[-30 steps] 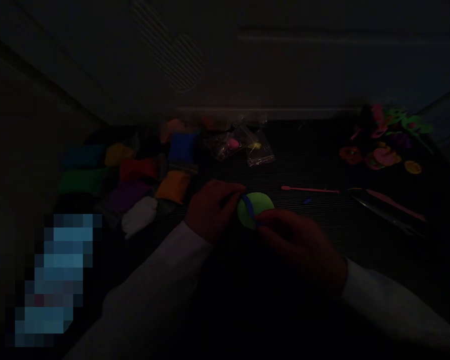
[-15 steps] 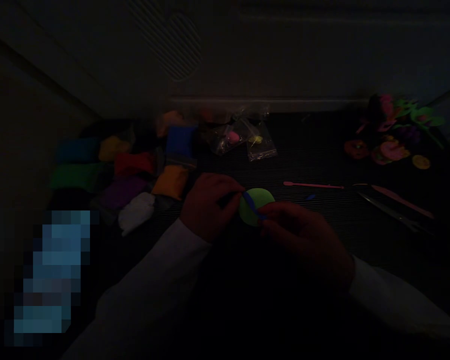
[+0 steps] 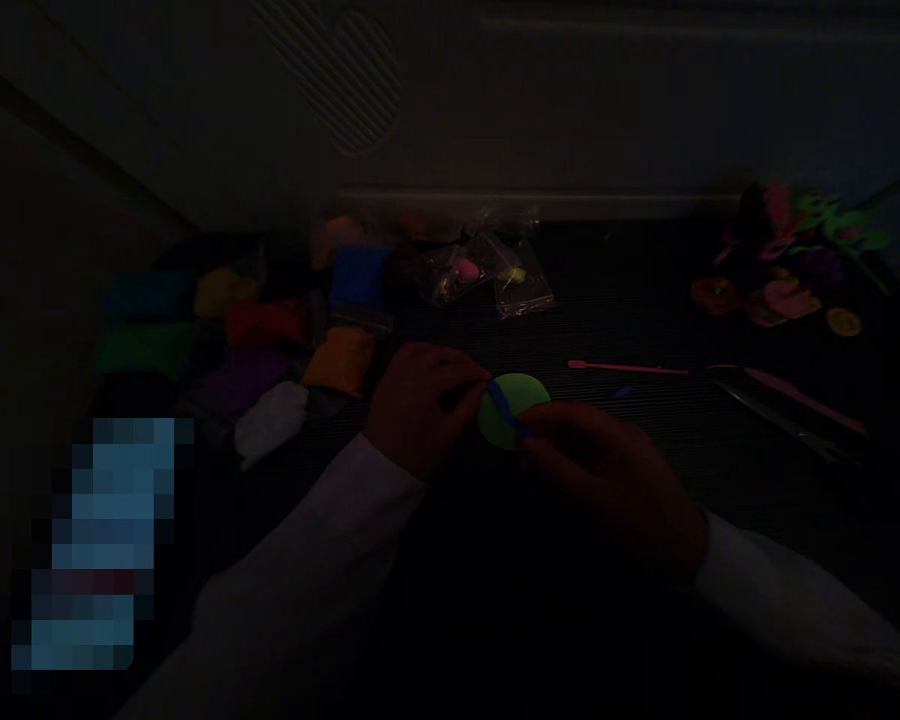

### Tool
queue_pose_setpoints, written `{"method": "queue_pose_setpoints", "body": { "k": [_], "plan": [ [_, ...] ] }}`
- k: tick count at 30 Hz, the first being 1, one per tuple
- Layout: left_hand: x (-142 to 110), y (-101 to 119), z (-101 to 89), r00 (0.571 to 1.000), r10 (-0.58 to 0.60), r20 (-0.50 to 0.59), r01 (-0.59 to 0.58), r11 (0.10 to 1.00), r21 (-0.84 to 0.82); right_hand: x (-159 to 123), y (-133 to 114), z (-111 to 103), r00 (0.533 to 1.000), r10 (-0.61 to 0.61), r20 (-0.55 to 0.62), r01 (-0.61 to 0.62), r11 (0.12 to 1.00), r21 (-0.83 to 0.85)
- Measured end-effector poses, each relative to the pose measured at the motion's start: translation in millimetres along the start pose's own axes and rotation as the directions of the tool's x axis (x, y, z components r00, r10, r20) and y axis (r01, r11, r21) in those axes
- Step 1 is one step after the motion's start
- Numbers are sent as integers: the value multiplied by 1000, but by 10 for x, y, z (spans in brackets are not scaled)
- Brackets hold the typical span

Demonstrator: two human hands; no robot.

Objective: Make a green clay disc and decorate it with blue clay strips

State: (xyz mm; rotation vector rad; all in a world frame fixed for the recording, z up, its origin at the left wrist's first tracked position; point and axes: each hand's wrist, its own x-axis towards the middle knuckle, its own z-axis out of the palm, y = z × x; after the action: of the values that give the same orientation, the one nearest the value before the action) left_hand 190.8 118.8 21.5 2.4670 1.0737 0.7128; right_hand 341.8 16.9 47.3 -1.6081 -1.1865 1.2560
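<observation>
A thin strip of blue modelling clay (image 3: 502,405) stretches slantwise between my two hands, over a flat light-green disc (image 3: 529,393). My left hand (image 3: 427,410) pinches the strip's upper left end between thumb and fingers. At the lower right end, my right hand (image 3: 607,465) grips it with thumb and forefinger. Whether the strip touches the disc I cannot tell. A small blue clay scrap (image 3: 622,392) lies on the dark ribbed table to the right. The light is very dim.
Bags of coloured clay, one of them orange (image 3: 341,360), lie at the left. Behind are clear zip bags (image 3: 521,285). A pink tool (image 3: 626,367), scissors (image 3: 780,422) and a pink knife-like tool (image 3: 806,400) lie right, below colourful clay figures (image 3: 787,300). A pixelated patch covers the lower left.
The blue strip looks slightly straighter between my hands. Both hands keep almost the same place and grip. The view has shifted very slightly.
</observation>
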Motion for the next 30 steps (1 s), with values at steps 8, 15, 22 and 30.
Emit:
{"method": "queue_pose_setpoints", "body": {
  "k": [8, 15, 22, 30],
  "plan": [
    [5, 0, -4, 999, 31, 11, -30, 999, -24, -3, -16, -3, 1000, -6, 2, 6, 997, -82],
    [7, 15, -14, 1000, 22, 17, -21, 999, -38, -8, -6, -4, 1000, 4, 8, -3, 997, -79],
    [4, 41, -30, 999, 42, 29, -41, 999, -10, 9, -19, -14, 999, 26, 36, -22, 994, -105],
    [0, 38, -22, 999, 41, 27, -41, 999, 0, 5, -47, -27, 999, 20, 33, -14, 986, -166]
  ]
}}
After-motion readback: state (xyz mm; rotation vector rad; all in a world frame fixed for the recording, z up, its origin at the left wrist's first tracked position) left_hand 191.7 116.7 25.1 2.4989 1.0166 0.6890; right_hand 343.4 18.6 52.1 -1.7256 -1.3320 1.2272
